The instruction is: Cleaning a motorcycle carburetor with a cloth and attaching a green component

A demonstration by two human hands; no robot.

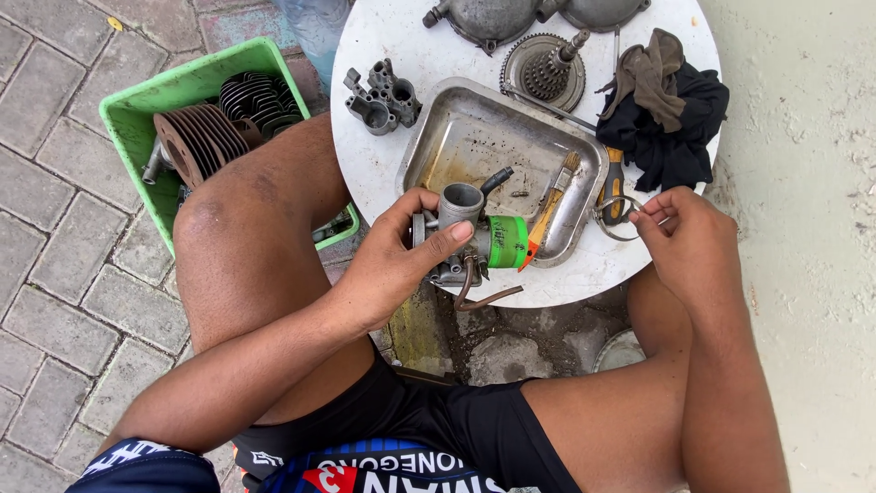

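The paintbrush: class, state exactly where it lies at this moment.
In the head view the paintbrush lies slanted in the metal tray on the round white table, right of the carburetor in the left hand.

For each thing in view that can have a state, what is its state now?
Left hand: closed around the carburetor.
Carburetor: held above the table edge, green cap on its side.
Right hand: fingers pinched at a thin wire ring.
Metal tray: lying flat, oily, holding a brush.
Green crate: filled with finned cylinder parts.
Dark rags: crumpled on the table.
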